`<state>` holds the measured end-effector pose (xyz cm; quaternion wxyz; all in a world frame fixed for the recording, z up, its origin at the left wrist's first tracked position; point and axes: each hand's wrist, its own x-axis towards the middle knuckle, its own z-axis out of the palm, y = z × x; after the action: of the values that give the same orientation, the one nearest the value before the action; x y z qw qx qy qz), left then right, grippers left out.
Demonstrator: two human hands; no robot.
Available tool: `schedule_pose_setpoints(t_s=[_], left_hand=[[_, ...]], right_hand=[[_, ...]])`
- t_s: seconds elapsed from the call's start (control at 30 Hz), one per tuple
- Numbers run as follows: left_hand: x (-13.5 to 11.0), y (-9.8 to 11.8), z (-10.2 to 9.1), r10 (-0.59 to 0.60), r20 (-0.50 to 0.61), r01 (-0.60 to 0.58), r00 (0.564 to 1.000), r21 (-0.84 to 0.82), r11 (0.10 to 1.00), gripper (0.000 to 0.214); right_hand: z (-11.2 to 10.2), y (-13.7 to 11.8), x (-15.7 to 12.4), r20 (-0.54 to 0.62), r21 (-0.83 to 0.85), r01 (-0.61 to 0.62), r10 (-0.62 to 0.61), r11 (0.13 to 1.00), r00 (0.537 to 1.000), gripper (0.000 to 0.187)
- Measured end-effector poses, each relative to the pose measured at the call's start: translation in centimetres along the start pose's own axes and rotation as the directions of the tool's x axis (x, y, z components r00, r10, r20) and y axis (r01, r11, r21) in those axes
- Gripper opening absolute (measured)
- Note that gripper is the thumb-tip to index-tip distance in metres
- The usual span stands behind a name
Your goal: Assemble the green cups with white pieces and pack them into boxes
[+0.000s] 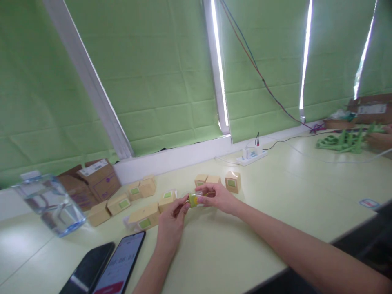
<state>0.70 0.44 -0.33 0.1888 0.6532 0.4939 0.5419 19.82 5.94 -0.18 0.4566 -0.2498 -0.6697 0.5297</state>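
Observation:
Between my two hands, just above the table, is a small clear container with a green and yellow label (194, 199). My left hand (173, 220) pinches its left end with thumb and fingertips. On the other end, my right hand (219, 197) has its fingers closed round the container. What is inside it is too small to make out. Behind my right hand stand small tan boxes (201, 179) with green labels, one box (232, 182) set apart on the right. More such boxes (143, 218) lie to the left of my left hand.
A large water bottle (53, 204) and an open cardboard box (92, 183) stand at the left. Two phones (121, 261) lie at the front. A power strip (251, 156) sits by the wall. Far right, another person's hand (379, 139) is near green plastic parts (343, 141).

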Motion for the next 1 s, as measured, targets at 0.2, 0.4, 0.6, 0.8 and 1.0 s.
schedule_pose_setpoints(t_s=[0.2,0.4,0.6,0.8,1.0], left_hand=[[-0.4,1.4,0.5,0.105,0.091,-0.108,0.990,0.024,0.994,0.041],[-0.8,2.1,0.4,0.116,0.156,-0.134,0.981,0.110,0.985,0.036],[-0.7,2.0,-0.1,0.123,0.072,-0.134,0.990,0.178,0.975,0.029],[0.0,1.1,-1.1,0.150,-0.059,-0.127,0.987,0.293,0.948,0.024],[1.7,2.3,-3.9,0.141,0.091,-0.165,0.986,0.676,0.718,0.027]], right_hand=[[0.1,0.1,-0.2,0.063,-0.083,0.054,-0.048,0.995,0.997,0.066],[0.1,-0.5,-0.8,0.129,-0.292,0.084,-0.047,0.953,0.990,0.065],[0.3,-0.7,-1.2,0.191,-0.448,0.147,-0.066,0.882,0.979,0.055],[0.1,0.6,-1.1,0.207,-0.565,0.111,0.010,0.818,0.978,0.058],[0.0,0.6,-1.2,0.216,-0.578,0.115,0.015,0.808,0.976,0.067]])
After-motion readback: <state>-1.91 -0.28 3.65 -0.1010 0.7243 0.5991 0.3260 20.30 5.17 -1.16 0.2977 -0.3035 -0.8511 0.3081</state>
